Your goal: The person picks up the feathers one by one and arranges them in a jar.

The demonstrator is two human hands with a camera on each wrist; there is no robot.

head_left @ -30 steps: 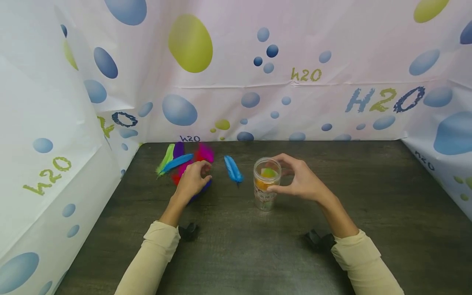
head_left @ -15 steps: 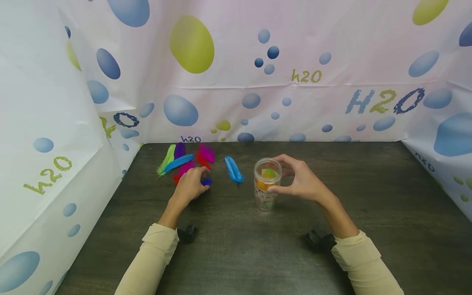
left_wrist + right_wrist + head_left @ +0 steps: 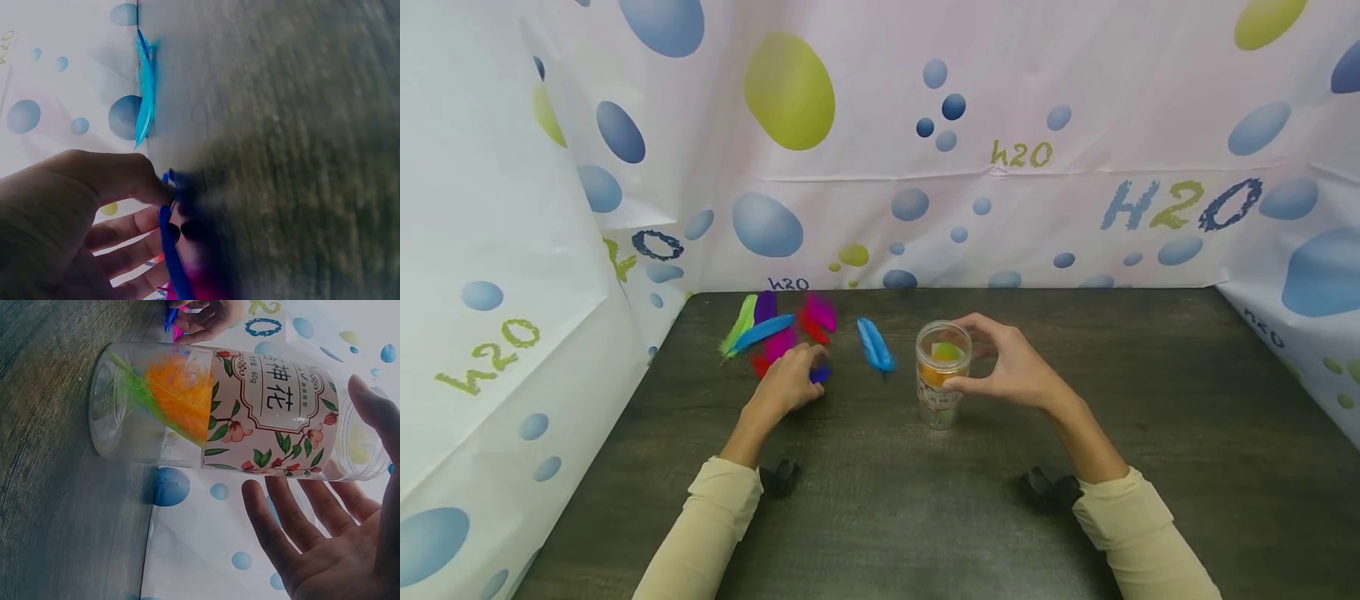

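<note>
My left hand (image 3: 788,379) is low over the table at the near side of a feather pile. Its thumb and fingertips pinch a dark blue feather (image 3: 172,250), which runs down between them in the left wrist view. My right hand (image 3: 1011,367) holds a clear plastic jar (image 3: 942,400) near its top, thumb in front and fingers around the far side. The jar stands upright and lidless, with a pink floral label (image 3: 272,412). Through its wall show an orange feather (image 3: 181,394) and a green feather (image 3: 140,390).
Beyond the left hand lie a lime feather (image 3: 742,325), a purple feather (image 3: 765,306), a light blue feather (image 3: 763,331), and magenta and red ones. Another light blue feather (image 3: 876,343) lies alone between pile and jar. A patterned sheet (image 3: 880,125) walls the dark table (image 3: 895,517).
My left hand has lowered slightly toward the table and the dark blue feather, uncovering more of the red and magenta feathers. The right hand and jar have stayed in place.
</note>
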